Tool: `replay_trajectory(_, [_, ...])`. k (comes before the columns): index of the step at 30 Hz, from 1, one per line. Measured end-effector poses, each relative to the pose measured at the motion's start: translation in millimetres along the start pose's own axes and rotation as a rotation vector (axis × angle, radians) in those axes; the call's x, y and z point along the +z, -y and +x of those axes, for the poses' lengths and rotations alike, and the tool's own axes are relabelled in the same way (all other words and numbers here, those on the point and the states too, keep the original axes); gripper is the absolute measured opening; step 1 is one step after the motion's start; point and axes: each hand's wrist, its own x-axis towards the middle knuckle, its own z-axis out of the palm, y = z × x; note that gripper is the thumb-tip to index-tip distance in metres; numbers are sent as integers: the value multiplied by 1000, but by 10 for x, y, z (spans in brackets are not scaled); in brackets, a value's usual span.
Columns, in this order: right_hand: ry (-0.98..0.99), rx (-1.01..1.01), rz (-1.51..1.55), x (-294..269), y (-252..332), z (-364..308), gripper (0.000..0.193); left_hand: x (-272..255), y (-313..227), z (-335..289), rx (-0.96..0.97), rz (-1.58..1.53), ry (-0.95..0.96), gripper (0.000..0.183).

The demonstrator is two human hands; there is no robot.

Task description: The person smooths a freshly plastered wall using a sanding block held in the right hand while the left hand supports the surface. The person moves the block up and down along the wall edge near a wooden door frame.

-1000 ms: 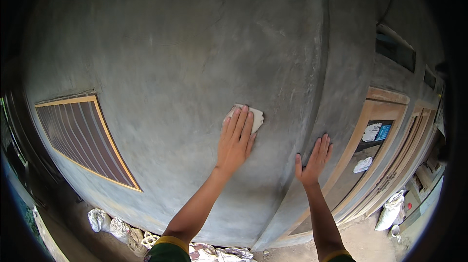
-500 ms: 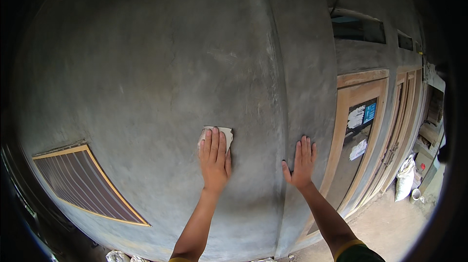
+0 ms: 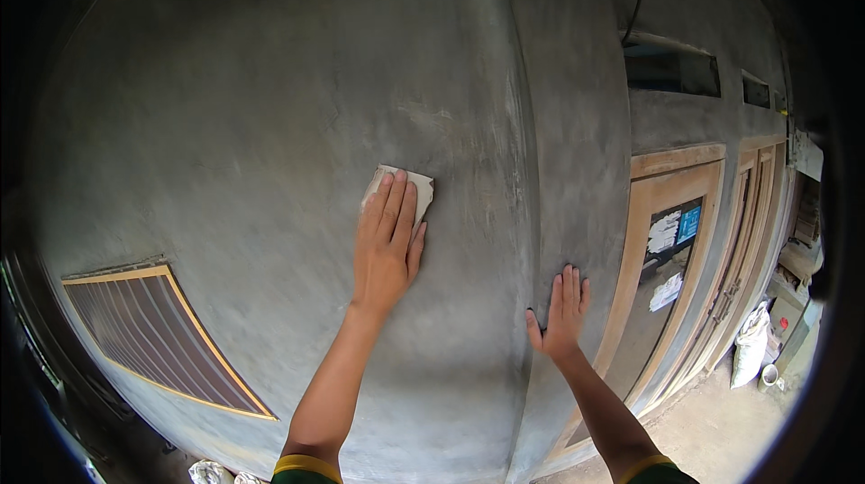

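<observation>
My left hand point(image 3: 387, 245) lies with its fingers stretched over a pale, rough-edged piece of sandpaper point(image 3: 422, 191), pressing it flat to the grey plastered wall point(image 3: 261, 205). The sandpaper's upper edge and right corner show past the fingertips; its underside is hidden against the wall. Lower and to the right, my right hand point(image 3: 562, 317) rests on the wall with fingers extended and thumb spread, holding nothing. It sits just right of a vertical plaster ridge point(image 3: 532, 214), its thumb near that ridge.
At lower left is a slatted window point(image 3: 167, 335) in a yellowish frame. To the right stand a wooden door frame point(image 3: 622, 277) and a narrow opening point(image 3: 671, 69) above it. A white sack point(image 3: 750, 344) and a small bucket point(image 3: 768, 378) sit on the ground at far right.
My left hand has slid up the wall, carrying the sandpaper with it, and the left arm reaches further. The right hand stays at about the same place on the wall.
</observation>
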Motion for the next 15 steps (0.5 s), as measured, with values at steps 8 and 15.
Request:
replay_trajectory(8, [0, 7, 8, -5, 3, 0, 88, 226, 291, 1031, 178, 63, -40, 54])
replay_trajectory(15, [2, 18, 3, -56, 48, 13, 87, -204, 184, 551, 134, 40, 20, 52])
